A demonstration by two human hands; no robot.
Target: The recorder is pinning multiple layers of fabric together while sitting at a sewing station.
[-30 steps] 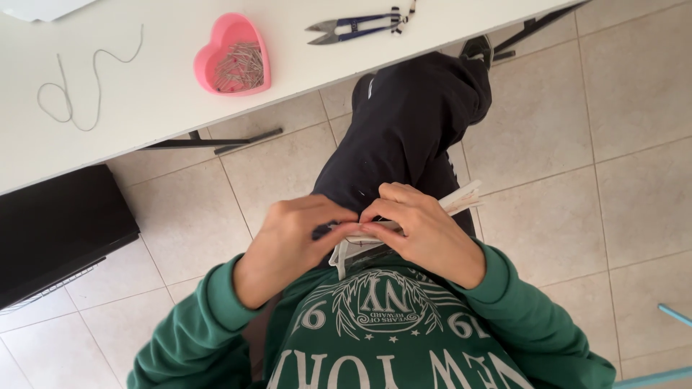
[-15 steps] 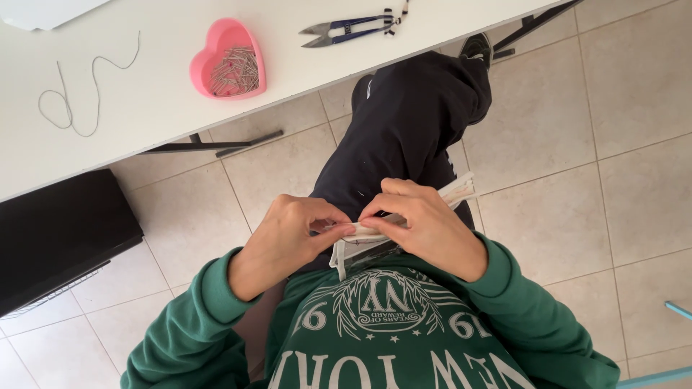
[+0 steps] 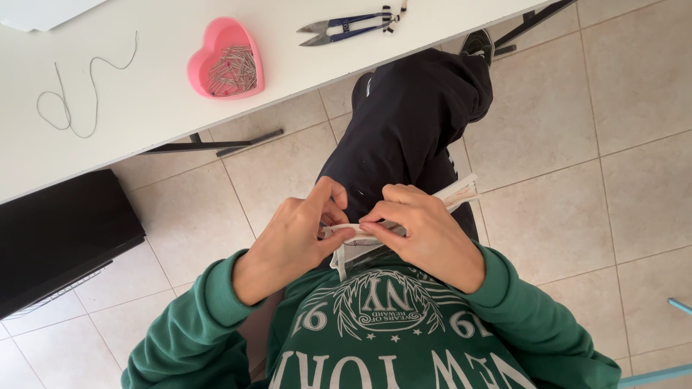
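sweater (image 3: 389,338): green, soft, white print on front. Closest to cam.
left hand (image 3: 295,241): fingers shut in a pinch on the white cloth, first finger lifted up a bit.
right hand (image 3: 425,234): fingers shut on the same cloth, thumb & first finger pressing the edge.
white cloth (image 3: 461,193): thin, folded, floppy strip. Sits over the lap, btwn both hands, one end sticks out to the right.
how far: cloth edge is folded & held flat. Can't tell if a pin or needle is in it, too small. Looks like mid-way work, not done.
pants (image 3: 411,122): dark, soft, leg stretched out under the surface.
floor (image 3: 620,144): pale square tiles, smooth.
surface (image 3: 158,108): white, flat, hard.
pink heart dish (image 3: 225,57): shiny plastic, full of thin metal pins.
thread (image 3: 72,94): grey, loose, curly line, far left.
snips (image 3: 346,27): small, metal tips, blue handles, at far edge.
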